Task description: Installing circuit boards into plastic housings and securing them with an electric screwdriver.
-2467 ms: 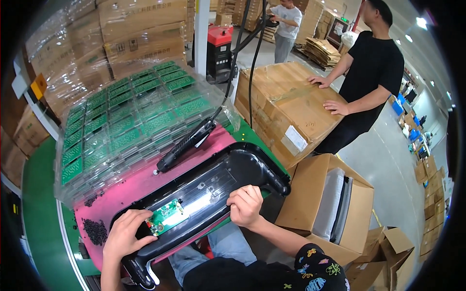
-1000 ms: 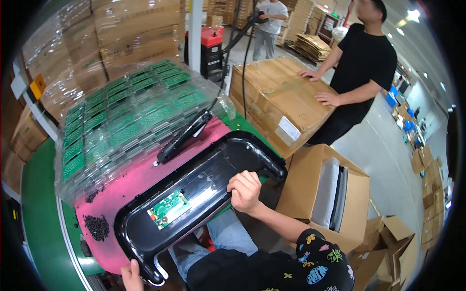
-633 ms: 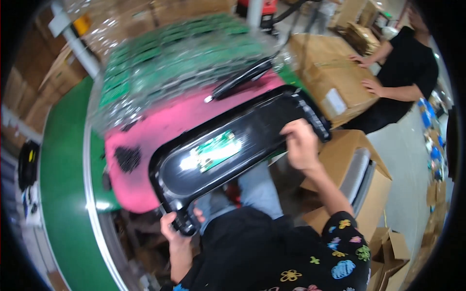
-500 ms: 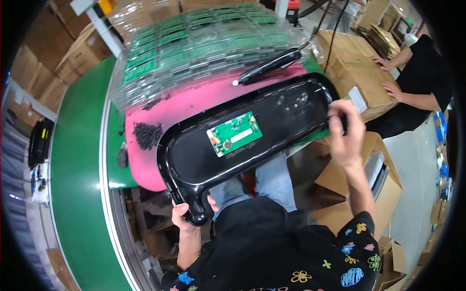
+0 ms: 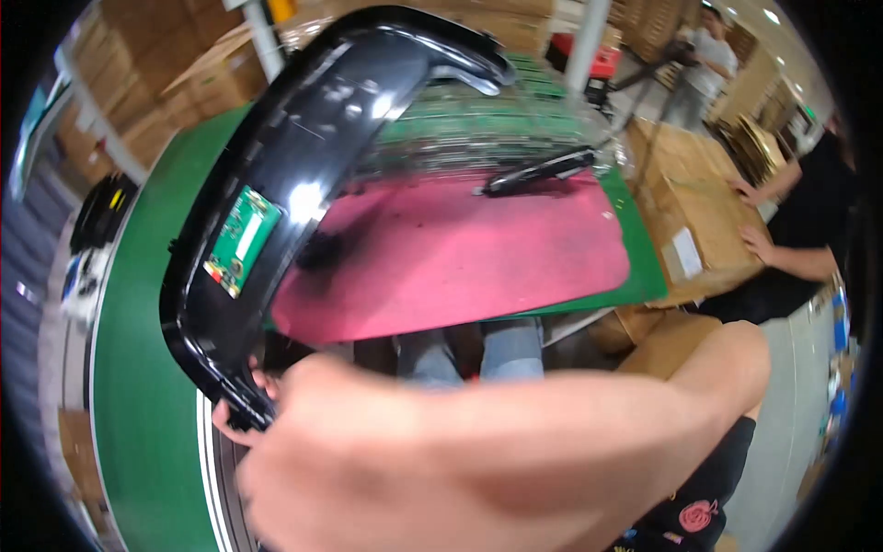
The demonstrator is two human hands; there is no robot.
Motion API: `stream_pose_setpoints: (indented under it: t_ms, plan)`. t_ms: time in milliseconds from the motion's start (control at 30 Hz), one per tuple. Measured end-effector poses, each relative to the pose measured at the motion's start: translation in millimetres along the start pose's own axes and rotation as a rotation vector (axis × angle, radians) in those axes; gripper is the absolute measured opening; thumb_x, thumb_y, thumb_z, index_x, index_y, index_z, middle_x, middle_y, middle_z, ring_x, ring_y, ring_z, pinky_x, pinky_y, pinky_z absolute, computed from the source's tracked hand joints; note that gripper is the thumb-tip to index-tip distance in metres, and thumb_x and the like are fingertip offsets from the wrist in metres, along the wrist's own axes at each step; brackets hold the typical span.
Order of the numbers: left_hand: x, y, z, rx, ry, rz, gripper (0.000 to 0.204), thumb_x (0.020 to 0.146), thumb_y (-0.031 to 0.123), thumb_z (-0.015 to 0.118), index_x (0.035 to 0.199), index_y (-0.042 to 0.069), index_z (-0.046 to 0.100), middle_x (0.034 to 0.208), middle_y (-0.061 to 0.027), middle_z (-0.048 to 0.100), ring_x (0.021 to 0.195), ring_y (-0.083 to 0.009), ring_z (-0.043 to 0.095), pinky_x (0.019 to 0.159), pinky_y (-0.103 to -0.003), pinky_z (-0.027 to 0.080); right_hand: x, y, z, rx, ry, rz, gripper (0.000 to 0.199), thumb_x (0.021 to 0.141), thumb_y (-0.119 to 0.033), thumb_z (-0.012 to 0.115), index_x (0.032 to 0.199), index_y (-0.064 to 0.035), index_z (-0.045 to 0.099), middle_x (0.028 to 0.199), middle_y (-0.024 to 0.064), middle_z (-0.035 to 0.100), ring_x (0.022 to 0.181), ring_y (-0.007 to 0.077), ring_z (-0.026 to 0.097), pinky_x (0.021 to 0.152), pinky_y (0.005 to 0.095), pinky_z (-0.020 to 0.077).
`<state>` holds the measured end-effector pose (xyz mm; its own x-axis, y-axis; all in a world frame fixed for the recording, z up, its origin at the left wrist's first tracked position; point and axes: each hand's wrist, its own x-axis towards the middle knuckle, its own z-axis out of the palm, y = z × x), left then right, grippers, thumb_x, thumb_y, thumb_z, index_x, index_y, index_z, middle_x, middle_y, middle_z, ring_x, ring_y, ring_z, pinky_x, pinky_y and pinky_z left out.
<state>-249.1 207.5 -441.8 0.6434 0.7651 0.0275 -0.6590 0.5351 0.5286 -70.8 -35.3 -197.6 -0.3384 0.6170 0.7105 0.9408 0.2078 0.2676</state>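
- The green tabletop [image 5: 138,432] curves around the person, so everything sits within reach.
- A pink mat [image 5: 478,248] lies on it, likely to give parts a soft place to rest.
- Clear trays of green boards [image 5: 487,138] are stacked behind the mat, close by for picking.
- The big black shell [image 5: 303,156] is up off the mat, standing tall on its end and tilted. It is held by its bottom corner, which lets the whole piece swing.
- A bare arm [image 5: 515,442] crosses low in front, blurry. It may be the right arm; its hand is hidden, so I cannot tell its grip.
- A black tool [image 5: 538,172] lies at the mat's far edge, out of the way.
- A small green board [image 5: 241,241] sits inside the shell.
- The left hand [image 5: 241,425] wraps the shell's bottom corner, its grip clamped tight there.
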Motion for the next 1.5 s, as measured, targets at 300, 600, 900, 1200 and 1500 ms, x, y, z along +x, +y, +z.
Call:
stream_pose_setpoints:
  t_ms: [300,600,900,1200,1500]
  plan:
    - [5,57,24,0.036,0.392,0.626,0.061,0.091,0.038,0.050,0.126,-0.011,0.051,0.121,-0.0241,0.059,0.113,-0.0309,0.060,0.100,-0.040,0.049,48,29,20,0.029,-0.190,-0.072,0.019,0.056,-0.019,0.060,0.068,-0.0059,0.053,0.071,0.0057,0.056,0.063,0.0217,0.055,0.056,0.0372,0.0421]
    - [25,67,17,-0.031,0.491,0.726,0.047,0.097,0.039,0.054,0.121,-0.002,0.054,0.122,-0.0211,0.062,0.117,-0.0302,0.060,0.096,-0.038,0.053,-9,52,36,0.336,-0.190,-0.118,0.030,0.055,0.001,0.054,0.086,0.0016,0.057,0.074,0.0126,0.054,0.064,0.0272,0.050,0.059,0.0403,0.0368]
    - [68,61,-9,0.322,0.256,0.244,0.053,0.102,0.038,0.044,0.139,0.001,0.044,0.140,-0.0217,0.053,0.122,-0.0315,0.057,0.100,-0.042,0.047,-139,60,30,0.440,-0.055,0.611,0.025,0.063,0.013,0.055,0.083,0.0004,0.061,0.076,0.0134,0.061,0.070,0.0298,0.059,0.065,0.0369,0.0476]
    - [76,-82,83,0.687,-0.384,0.132,0.035,0.102,0.028,0.049,0.103,-0.005,0.061,0.075,-0.0104,0.062,0.065,-0.0171,0.062,0.065,-0.027,0.042,-392,-48,-114,-0.462,0.772,1.440,0.019,0.093,0.005,0.048,0.109,-0.0018,0.056,0.092,0.0027,0.055,0.085,0.0106,0.052,0.081,0.0239,0.0429]
    - [45,-187,181,0.928,-1.067,-0.115,0.021,0.098,0.009,0.051,0.103,-0.006,0.066,0.078,-0.0118,0.072,0.073,-0.0172,0.069,0.071,-0.030,0.055,-663,-326,-93,-1.195,-0.168,2.597,0.083,0.082,-0.045,0.071,0.141,0.0049,0.042,0.131,0.0305,0.054,0.121,0.0431,0.054,0.109,0.0486,0.0352]
